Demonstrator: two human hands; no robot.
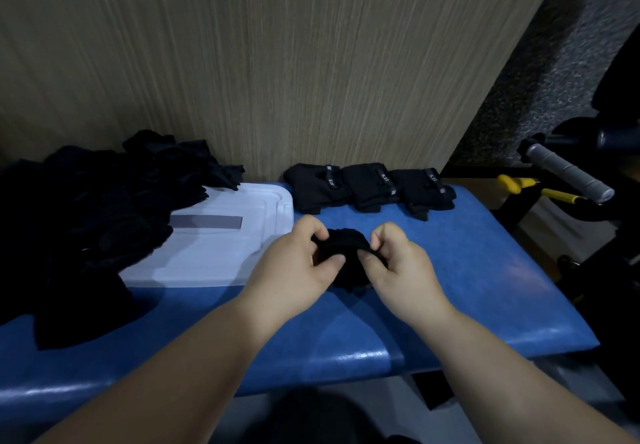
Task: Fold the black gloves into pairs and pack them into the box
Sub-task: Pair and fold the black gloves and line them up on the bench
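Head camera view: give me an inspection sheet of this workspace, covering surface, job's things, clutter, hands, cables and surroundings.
Surface: blue padded bench, glossy at the near edge.
Job's things: glove pile at left, loose, partly lying on the white box; three folded pairs in a row at the back edge; one glove bundle in the middle.
Clutter: nothing seen on the bench.
Hands: left hand and right hand both pinch the glove bundle.
Cables: nothing seen.
Surroundings: wood-grain panel behind; grey-wrapped handle and yellow-handled parts off the bench at right.
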